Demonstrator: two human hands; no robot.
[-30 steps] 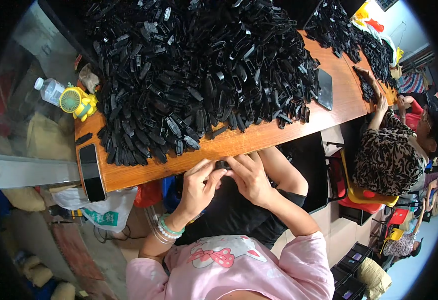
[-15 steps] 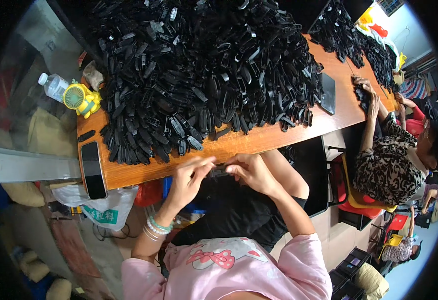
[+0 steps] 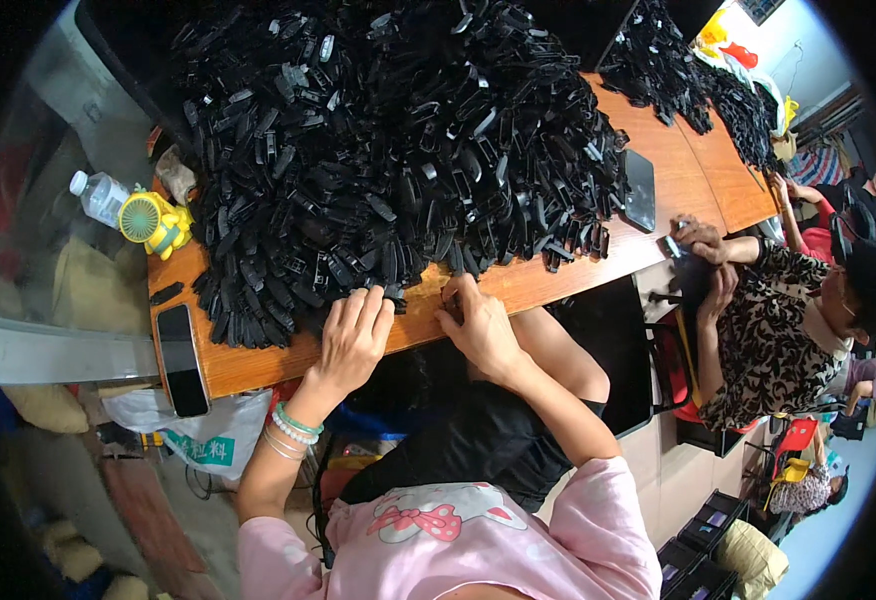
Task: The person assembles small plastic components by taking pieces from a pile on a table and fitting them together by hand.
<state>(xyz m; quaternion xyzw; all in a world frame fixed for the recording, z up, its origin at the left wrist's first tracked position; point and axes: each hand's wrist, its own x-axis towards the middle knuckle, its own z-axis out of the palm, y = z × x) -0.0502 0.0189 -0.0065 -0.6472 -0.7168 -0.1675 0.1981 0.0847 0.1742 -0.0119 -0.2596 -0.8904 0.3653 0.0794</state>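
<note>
A heap of small, elongated black plastic pieces [image 3: 358, 170] covers much of the brown wooden table [image 3: 248, 370]. My left hand [image 3: 353, 335] lies over the heap's near edge, its fingers stretched forward onto the pieces. Just right of it, above the table's front edge, my right hand [image 3: 480, 328] has its fingers curled round a small black piece. Most of that piece is hidden by the fingers.
A phone [image 3: 182, 360] lies at the table's left end, near a yellow toy-shaped fan [image 3: 156, 222] and a clear bottle [image 3: 101, 197]. A dark flat tablet-like thing [image 3: 639, 190] rests right of the heap. A co-worker [image 3: 773, 330] sits to the right.
Both hands have moved forward from the table's front edge, the left one onto the heap. They are farther apart. The co-worker's hands have come back off the table.
</note>
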